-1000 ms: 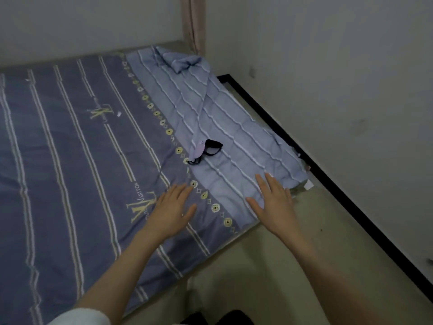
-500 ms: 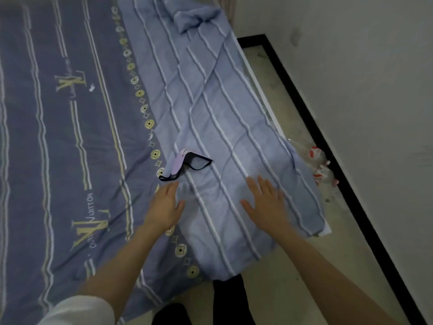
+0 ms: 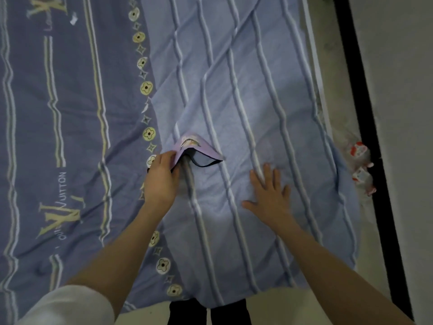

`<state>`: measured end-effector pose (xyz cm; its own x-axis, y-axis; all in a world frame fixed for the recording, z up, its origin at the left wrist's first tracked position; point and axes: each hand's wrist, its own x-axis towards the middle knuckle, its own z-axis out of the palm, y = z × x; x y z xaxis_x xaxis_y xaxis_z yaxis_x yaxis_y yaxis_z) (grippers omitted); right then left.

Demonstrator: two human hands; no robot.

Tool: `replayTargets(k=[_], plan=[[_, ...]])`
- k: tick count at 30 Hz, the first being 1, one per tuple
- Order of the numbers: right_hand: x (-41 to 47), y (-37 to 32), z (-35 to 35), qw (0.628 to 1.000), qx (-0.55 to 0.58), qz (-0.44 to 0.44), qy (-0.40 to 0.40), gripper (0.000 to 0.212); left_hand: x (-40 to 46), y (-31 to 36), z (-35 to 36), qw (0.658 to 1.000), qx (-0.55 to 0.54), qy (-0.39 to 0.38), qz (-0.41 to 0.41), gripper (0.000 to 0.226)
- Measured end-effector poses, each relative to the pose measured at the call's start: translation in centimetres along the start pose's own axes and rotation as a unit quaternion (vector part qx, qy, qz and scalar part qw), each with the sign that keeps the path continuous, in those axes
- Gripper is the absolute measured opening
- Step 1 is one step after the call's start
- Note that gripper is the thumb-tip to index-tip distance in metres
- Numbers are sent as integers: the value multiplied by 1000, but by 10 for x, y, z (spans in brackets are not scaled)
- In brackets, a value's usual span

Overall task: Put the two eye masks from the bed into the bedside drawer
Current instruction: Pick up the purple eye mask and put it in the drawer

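A lilac eye mask (image 3: 195, 146) with a small cartoon print and a black strap lies bent upward on the light blue striped blanket (image 3: 246, 90). My left hand (image 3: 161, 179) pinches the mask's left end between thumb and fingers. Flat on the blanket to the right rests my right hand (image 3: 269, 195), fingers spread and holding nothing. I see only one eye mask; no drawer is in view.
The bed carries a darker blue sheet (image 3: 58, 113) with yellow logos on the left. Beyond the bed's right edge lie crumpled plastic bottles (image 3: 360, 170) on the floor beside a black skirting strip (image 3: 365, 113) and the wall.
The view has closed in on the bed. My left hand reached forward and took hold of the eye mask's end, lifting it. My right hand stayed flat on the blanket.
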<state>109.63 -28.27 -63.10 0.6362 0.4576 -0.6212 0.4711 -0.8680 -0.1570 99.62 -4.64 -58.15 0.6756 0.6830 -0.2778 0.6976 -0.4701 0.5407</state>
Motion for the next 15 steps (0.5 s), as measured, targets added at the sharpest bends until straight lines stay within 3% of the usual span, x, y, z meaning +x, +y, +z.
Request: replayTargets(k=[5, 8, 11, 15], plan=[[5, 1, -4, 999, 23, 9, -36, 88, -7, -6, -11, 1000, -13, 20, -8, 13], [1, -14, -33, 984, 166, 22, -60, 86, -13, -1, -33, 1000, -17, 5, 10, 13], [-19, -44, -68, 949, 312, -45, -5, 92, -19, 7, -66, 999, -35, -11, 16, 15], [-55, -99, -127, 937, 286, -149, 132, 93, -40, 22, -126, 995, -79, -17, 57, 14]])
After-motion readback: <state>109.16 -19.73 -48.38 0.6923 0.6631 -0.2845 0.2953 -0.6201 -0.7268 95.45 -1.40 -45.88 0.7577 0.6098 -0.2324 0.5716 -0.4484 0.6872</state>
